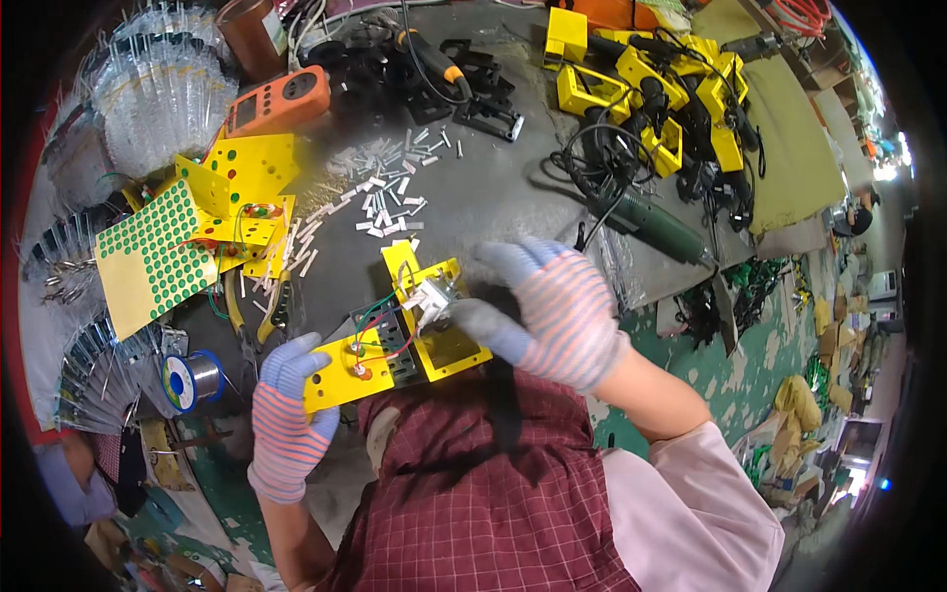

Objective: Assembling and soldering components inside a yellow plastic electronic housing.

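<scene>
My left hand, in a striped knit glove with grey fingertips, grips the left end of a yellow metal plate. Red and green wires run from fittings on this plate to a yellow open box frame beside it. A white and metallic part sits at the frame's upper end. My right hand, gloved alike, is over the frame's right side with thumb and fingers apart; its thumb tip is close to the white part, and I cannot tell whether they touch. A dark slotted piece shows between plate and frame.
White sleeves and screws lie scattered on the grey table. Left are a green-dotted sticker sheet, yellow plates, pliers, a solder spool and an orange meter. Right are a green corded tool and yellow housings.
</scene>
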Demonstrator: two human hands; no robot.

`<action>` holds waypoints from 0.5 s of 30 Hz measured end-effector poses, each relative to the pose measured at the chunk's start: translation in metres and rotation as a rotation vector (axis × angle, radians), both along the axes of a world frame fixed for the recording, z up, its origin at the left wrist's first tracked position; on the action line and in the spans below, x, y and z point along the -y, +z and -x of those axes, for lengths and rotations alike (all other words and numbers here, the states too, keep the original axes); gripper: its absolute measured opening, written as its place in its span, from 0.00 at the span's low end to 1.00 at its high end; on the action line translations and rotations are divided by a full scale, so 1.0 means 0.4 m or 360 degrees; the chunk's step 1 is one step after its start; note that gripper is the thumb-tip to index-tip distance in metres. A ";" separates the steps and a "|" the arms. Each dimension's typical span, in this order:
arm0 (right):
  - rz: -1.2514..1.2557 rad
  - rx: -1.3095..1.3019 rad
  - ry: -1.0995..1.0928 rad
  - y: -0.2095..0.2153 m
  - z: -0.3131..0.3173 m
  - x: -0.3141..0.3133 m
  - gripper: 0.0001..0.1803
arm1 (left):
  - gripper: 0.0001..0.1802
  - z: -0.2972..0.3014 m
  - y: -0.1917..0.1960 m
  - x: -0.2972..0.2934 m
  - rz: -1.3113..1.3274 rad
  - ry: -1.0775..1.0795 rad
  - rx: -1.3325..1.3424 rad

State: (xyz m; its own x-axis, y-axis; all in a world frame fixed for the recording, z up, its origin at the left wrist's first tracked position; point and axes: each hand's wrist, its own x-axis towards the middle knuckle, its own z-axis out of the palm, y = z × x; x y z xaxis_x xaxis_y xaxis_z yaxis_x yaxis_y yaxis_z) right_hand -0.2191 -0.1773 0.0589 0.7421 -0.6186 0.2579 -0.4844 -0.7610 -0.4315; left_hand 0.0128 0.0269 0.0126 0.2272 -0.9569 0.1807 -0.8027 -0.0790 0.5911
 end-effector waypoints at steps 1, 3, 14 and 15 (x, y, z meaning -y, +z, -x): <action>0.0022 -0.0049 -0.0015 -0.004 -0.020 -0.009 0.28 | 0.30 -0.012 0.010 -0.005 -0.0012 -0.0017 -0.0002; 0.0015 -0.0160 -0.0037 -0.016 -0.045 -0.023 0.29 | 0.25 -0.036 0.045 -0.018 0.0144 -0.0138 -0.0114; -0.0286 0.0302 0.0444 -0.060 -0.011 -0.031 0.18 | 0.06 0.056 0.104 0.201 0.0222 -0.0668 -0.0870; -0.0288 0.0303 0.0445 -0.070 -0.008 -0.029 0.18 | 0.07 0.082 0.084 0.212 0.0254 -0.0576 -0.1046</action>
